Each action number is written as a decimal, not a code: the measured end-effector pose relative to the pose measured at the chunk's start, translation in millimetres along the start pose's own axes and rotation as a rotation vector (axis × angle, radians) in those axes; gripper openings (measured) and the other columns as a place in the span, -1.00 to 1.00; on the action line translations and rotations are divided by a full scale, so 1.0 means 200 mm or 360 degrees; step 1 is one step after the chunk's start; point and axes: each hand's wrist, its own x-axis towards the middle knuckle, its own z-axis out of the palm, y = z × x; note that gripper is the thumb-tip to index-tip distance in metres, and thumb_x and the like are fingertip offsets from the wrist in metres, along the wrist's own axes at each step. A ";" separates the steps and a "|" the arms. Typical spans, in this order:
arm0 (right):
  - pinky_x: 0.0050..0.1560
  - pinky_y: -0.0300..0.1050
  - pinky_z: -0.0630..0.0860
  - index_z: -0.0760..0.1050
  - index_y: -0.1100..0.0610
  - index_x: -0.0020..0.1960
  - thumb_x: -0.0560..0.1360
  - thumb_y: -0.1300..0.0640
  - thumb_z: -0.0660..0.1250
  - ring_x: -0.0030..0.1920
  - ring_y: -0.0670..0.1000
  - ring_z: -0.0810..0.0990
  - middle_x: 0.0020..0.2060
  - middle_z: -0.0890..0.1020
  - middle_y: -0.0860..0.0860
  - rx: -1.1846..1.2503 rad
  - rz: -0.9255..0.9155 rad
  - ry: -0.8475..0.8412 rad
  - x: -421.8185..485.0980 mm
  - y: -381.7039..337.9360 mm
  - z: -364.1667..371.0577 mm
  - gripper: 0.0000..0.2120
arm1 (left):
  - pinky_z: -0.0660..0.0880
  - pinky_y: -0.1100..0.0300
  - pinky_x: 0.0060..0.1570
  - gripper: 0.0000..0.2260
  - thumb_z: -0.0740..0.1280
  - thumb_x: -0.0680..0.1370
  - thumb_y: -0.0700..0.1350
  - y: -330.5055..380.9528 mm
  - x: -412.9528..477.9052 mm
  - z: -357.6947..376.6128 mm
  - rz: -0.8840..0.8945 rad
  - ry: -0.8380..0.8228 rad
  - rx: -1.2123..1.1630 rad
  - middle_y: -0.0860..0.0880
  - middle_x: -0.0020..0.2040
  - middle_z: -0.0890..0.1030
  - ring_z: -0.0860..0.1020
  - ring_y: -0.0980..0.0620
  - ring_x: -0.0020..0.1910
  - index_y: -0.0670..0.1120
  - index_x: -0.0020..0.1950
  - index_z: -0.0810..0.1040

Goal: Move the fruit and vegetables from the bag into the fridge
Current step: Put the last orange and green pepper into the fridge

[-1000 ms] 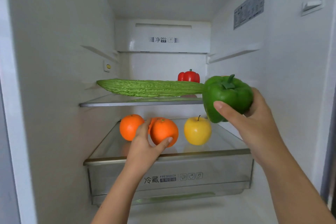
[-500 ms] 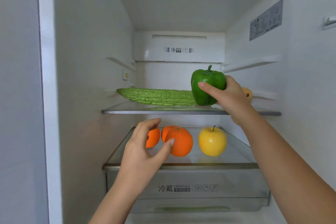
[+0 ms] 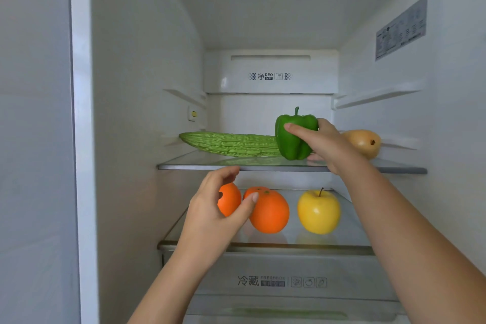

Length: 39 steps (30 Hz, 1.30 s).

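While our right hand (image 3: 327, 146) grips the upright glossy green bell pepper (image 3: 292, 146), our left hand (image 3: 210, 216) hangs loosely spread; it holds nothing.

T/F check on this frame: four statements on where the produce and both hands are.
1. The right hand has a grip on the green pepper at the upper glass shelf. True.
2. The bitter gourd lies on the lower shelf. False: it lies on the upper shelf, left of the pepper.
3. The yellow apple sits right of the oranges. True.
4. The left hand holds the apple. False: it is by the oranges, apart from the apple.
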 end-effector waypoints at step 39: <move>0.00 -0.36 0.23 0.27 0.15 0.34 0.42 0.03 0.41 0.08 -0.10 0.34 0.23 0.41 0.07 -0.0602 -0.0550 0.0488 -0.26 0.08 0.00 -0.42 | 0.32 0.53 0.05 -0.62 0.28 0.33 0.18 0.04 -0.08 0.08 0.0080 0.0020 0.0012 0.21 0.14 0.50 0.44 0.32 0.14 0.21 0.14 0.40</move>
